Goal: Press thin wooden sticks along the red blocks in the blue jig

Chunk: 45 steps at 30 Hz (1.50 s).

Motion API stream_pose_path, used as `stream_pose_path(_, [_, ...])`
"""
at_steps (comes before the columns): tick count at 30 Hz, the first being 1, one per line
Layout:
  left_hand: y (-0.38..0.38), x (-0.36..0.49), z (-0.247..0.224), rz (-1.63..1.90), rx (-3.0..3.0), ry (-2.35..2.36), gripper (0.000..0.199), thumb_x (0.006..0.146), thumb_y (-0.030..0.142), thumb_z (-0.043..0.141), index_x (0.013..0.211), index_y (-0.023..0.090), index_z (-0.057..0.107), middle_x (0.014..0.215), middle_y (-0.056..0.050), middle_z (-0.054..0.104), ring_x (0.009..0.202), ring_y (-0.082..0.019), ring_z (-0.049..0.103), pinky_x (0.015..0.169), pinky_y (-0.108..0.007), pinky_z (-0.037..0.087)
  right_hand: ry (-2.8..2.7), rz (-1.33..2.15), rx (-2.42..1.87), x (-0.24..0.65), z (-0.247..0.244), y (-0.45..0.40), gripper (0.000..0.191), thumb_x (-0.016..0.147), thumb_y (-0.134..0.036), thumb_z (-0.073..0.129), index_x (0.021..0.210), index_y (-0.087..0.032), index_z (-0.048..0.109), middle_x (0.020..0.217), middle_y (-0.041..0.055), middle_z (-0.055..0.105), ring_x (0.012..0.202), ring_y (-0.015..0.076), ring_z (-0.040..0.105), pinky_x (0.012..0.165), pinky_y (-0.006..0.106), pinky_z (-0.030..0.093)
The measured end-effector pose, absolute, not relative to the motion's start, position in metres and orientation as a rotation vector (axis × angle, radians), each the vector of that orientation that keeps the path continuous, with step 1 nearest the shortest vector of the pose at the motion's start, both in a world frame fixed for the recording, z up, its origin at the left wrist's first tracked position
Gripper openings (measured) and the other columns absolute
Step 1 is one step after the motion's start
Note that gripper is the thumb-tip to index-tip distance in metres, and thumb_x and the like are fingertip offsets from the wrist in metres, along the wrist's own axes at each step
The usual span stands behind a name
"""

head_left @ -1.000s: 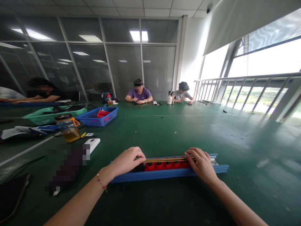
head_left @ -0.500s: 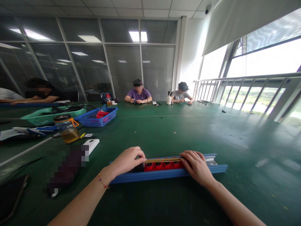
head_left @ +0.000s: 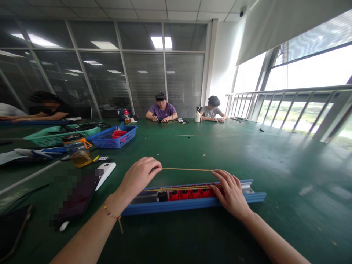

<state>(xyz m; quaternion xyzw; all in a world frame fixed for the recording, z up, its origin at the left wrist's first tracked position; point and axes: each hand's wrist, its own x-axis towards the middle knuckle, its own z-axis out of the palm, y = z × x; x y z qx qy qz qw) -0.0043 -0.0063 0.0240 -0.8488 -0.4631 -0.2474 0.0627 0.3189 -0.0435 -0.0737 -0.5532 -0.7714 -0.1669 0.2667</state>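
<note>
At the frame's centre, the left hand point(head_left: 141, 174)'s grip pinched 1 end of a thin tan stick point(head_left: 187, 169) above the blue rail point(head_left: 198, 205); the right hand point(head_left: 230, 189) met its other end, exact hold unclear, blocking part of the rail. Light, level handling suited it, clear of the other sticks point(head_left: 178, 189) over the red blocks point(head_left: 184, 193). A jar point(head_left: 79, 153) stood left.

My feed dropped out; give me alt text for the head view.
The left hand pinches a thin tan strand, which runs to the right hand above a long, blue-sided channel on a green table; similar strands lie over its row of red-and-black blocks.
</note>
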Motion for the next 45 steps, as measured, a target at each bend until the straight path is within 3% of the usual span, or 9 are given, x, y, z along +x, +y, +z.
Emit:
stream_pose_path(5, [0.025, -0.02, 0.012, -0.749, -2.471, -1.5, 0.021, 0.083, 0.033, 0.042, 0.082, 0.023, 0.06, 0.086, -0.001, 0.062, 0.08, -0.016, 0.054, 0.068, -0.026, 0.038, -2.098, -0.466, -1.486, 0.321, -0.075, -0.043, 0.04, 0.087, -0.039, 0.037, 0.125, -0.025, 0.038, 0.131, 0.0067, 0.041, 0.12, 0.0234, 0.034, 0.096, 0.044, 0.023])
stream_pose_path(10, [0.062, -0.016, -0.016, -0.493, -2.662, -1.62, 0.019, 0.078, 0.033, 0.048, 0.076, 0.023, 0.064, 0.082, -0.001, 0.064, 0.073, -0.015, 0.057, 0.062, -0.024, 0.038, -2.16, -0.423, -1.458, 0.321, -0.071, -0.043, 0.034, 0.088, -0.037, 0.036, 0.12, -0.028, 0.044, 0.127, 0.0047, 0.045, 0.118, 0.0219, 0.037, 0.095, 0.044, 0.025])
stream_pose_path(21, [0.091, -0.001, -0.054, -0.12, -2.793, -1.746, 0.015, 0.071, 0.026, 0.051, 0.076, 0.023, 0.066, 0.083, -0.002, 0.066, 0.077, -0.016, 0.06, 0.064, -0.023, 0.042, -2.215, -0.255, -1.484, 0.321, -0.063, -0.046, 0.03, 0.09, -0.037, 0.032, 0.113, -0.031, 0.049, 0.117, 0.0023, 0.054, 0.111, 0.0201, 0.045, 0.095, 0.046, 0.023])
stream_pose_path(33, [0.021, 0.008, 0.015, -0.105, -3.25, -1.605, 0.03, 0.075, 0.046, 0.048, 0.085, 0.024, 0.066, 0.084, 0.0, 0.066, 0.071, -0.014, 0.058, 0.058, -0.02, 0.039, -2.218, -0.226, -1.463, 0.319, -0.062, -0.046, 0.03, 0.09, -0.036, 0.031, 0.112, -0.03, 0.05, 0.107, 0.0028, 0.06, 0.102, 0.0193, 0.051, 0.095, 0.047, 0.022])
stream_pose_path(45, [0.01, 0.017, 0.019, -0.1, -3.192, -1.614, 0.024, 0.07, 0.043, 0.055, 0.074, 0.022, 0.065, 0.076, 0.001, 0.065, 0.066, -0.013, 0.057, 0.053, -0.02, 0.036, -2.233, -0.247, -1.478, 0.319, -0.064, -0.044, 0.03, 0.09, -0.037, 0.031, 0.113, -0.031, 0.049, 0.11, 0.0023, 0.059, 0.104, 0.0195, 0.05, 0.095, 0.047, 0.024])
